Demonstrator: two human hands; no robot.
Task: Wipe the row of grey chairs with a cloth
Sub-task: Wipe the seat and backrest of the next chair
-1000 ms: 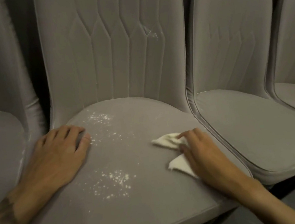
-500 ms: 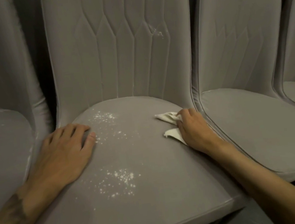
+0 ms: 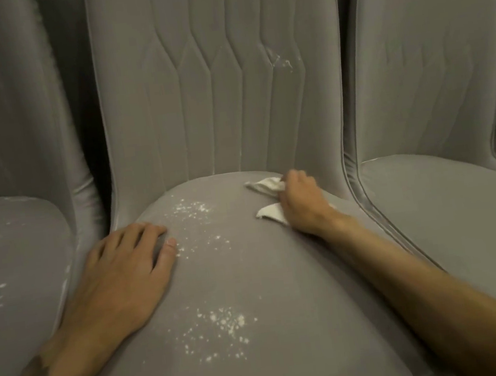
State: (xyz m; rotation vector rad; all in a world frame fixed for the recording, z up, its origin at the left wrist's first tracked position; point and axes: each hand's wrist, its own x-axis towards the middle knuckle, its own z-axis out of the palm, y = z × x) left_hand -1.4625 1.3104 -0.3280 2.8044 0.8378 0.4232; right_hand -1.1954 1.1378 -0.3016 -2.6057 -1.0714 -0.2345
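Note:
A grey upholstered chair (image 3: 282,277) fills the middle of the view, its seat dusted with white powder specks (image 3: 217,329) near the front and further back (image 3: 191,210). My right hand (image 3: 302,206) grips a small white cloth (image 3: 270,211) at the back right of the seat, close to the backrest. My left hand (image 3: 120,275) lies flat on the seat's left side, fingers spread, thumb beside the rear powder patch. A white smear (image 3: 279,59) marks the backrest.
More grey chairs stand to either side. The left chair's seat (image 3: 9,264) carries white specks. The right chair's seat (image 3: 449,210) looks clean. A dark gap (image 3: 77,83) separates the left chair from the middle one.
My right hand has slid the cloth from the front right of the seat back toward the backrest. The view has moved closer to the chair. My left hand has stayed put.

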